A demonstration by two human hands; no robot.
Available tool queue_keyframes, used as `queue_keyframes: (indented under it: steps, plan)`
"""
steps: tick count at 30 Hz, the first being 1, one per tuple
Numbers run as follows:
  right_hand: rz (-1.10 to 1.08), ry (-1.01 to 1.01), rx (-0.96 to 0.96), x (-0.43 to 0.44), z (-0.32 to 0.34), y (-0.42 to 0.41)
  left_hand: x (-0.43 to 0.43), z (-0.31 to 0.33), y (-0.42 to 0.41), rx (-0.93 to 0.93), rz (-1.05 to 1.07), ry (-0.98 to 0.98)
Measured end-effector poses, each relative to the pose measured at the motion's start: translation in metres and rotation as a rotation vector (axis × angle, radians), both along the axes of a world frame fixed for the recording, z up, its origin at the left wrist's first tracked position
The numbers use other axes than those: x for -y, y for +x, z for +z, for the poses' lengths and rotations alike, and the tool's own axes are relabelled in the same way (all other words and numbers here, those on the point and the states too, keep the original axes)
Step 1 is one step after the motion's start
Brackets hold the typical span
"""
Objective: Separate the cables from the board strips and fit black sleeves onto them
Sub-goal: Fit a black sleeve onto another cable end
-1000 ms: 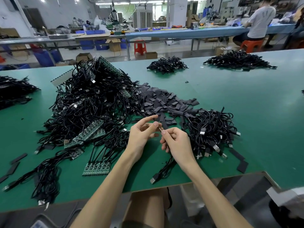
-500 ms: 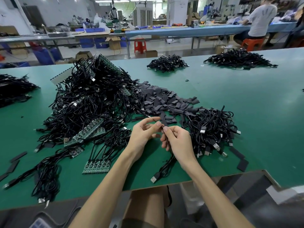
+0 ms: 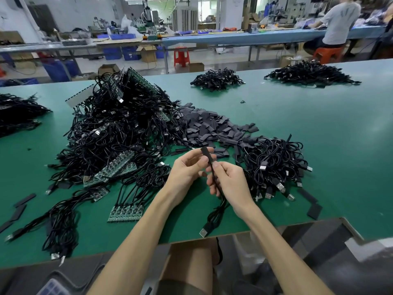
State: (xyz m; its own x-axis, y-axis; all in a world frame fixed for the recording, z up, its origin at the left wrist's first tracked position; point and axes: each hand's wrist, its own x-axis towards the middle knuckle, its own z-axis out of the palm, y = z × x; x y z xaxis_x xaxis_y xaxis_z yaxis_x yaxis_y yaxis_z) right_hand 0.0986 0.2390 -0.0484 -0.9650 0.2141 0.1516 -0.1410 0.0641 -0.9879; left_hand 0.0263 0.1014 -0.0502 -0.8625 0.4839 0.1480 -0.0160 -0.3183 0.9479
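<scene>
My left hand (image 3: 187,169) pinches a flat black sleeve (image 3: 205,153) at the top end of a black cable (image 3: 217,211). My right hand (image 3: 230,182) grips that cable just below the sleeve; its USB plug (image 3: 203,232) rests near the table's front edge. A big tangle of cables on green board strips (image 3: 119,128) lies to the left. A short board strip with cables (image 3: 125,213) lies near my left forearm. Loose black sleeves (image 3: 208,126) are heaped behind my hands. A heap of separate cables (image 3: 274,165) sits to the right.
The green table (image 3: 340,133) carries further cable piles at the far middle (image 3: 217,79), far right (image 3: 310,73) and far left (image 3: 17,111). Stray sleeves lie at the left edge (image 3: 23,201) and front right (image 3: 314,210). A person (image 3: 338,22) sits at the bench behind.
The black sleeve has come to stand upright above my fingers on the cable's end, where before only the small tip showed between my fingertips. Both hands stay close together.
</scene>
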Motion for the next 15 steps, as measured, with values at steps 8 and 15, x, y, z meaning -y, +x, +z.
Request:
queue_keyframes:
  steps: [8, 15]
  plan:
    - [0.089, 0.021, -0.020, 0.0019, 0.0012, 0.0004, 0.0032, 0.0008, -0.0025, 0.085, 0.018, 0.037]
    - [0.063, 0.030, -0.016, 0.0018, 0.0009, -0.0003, 0.0049, 0.0021, -0.0025, 0.128, -0.006, 0.040]
